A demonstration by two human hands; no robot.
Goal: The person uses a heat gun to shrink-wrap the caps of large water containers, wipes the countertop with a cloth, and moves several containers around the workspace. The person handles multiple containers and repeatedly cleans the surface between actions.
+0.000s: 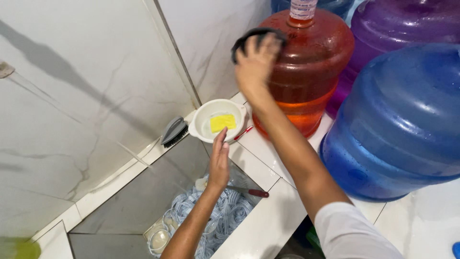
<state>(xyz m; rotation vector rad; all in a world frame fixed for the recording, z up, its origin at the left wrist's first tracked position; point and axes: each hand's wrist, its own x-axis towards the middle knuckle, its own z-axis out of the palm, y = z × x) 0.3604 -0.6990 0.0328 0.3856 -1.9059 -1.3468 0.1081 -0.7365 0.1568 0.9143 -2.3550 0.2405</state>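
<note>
The right hand (256, 60) is pressing a dark scrub pad (254, 36) against the red water jug (306, 72), grip closed around the pad. The left hand (219, 163), fingers flat together, is hovering beside the white bowl (201, 122). Risk: the wet jug could slide on the glossy tiled counter (268, 220). Marble-look walls are enclosing the corner.

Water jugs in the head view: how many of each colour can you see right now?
Red jug: 1, with the right hand pressing a dark scrubber on it
Purple jug: 1
Blue jug: 1
A further blue shape at the top edge is too cropped to count.
Total: 3
</note>
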